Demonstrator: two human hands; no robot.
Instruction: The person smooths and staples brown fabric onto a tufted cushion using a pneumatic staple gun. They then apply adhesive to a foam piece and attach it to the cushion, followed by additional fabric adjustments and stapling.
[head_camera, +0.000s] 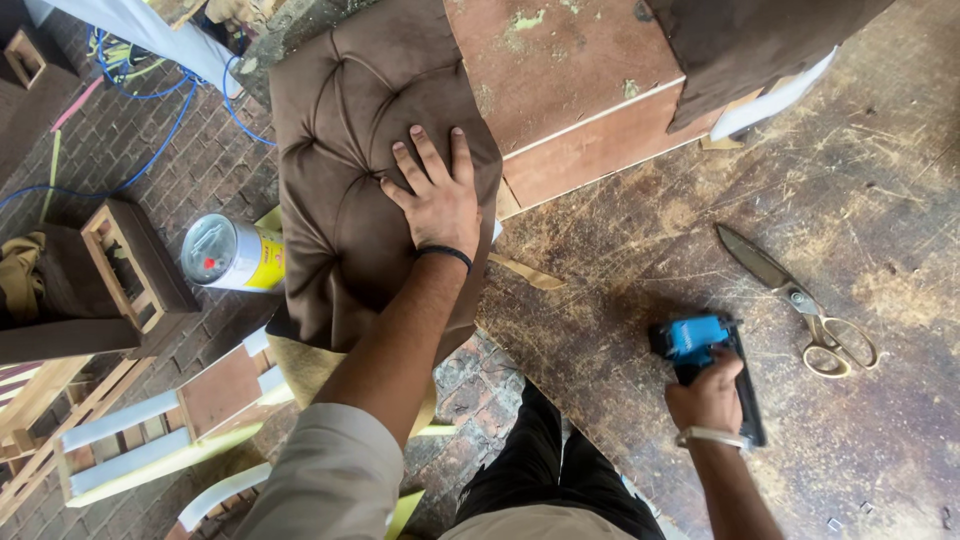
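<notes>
left hand (437, 200) lies spread flat on the brown tufted cushion (350, 180); right hand (708, 398) grips the blue stapler (705, 350) on the surface (650, 250); fabric seems draped, probably not yet fastened.

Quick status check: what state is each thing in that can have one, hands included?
Left hand: open, flat on the cushion.
Brown tufted velvet cushion: overhanging the bench edge, pressed down.
Right hand: closed around the stapler.
Blue and black staple gun: gripped, resting on the bench.
Gold-handled scissors: blades shut, lying flat, untouched.
Silver and yellow can: on its side on the brick floor.
Scratched wooden workbench: worn.
</notes>
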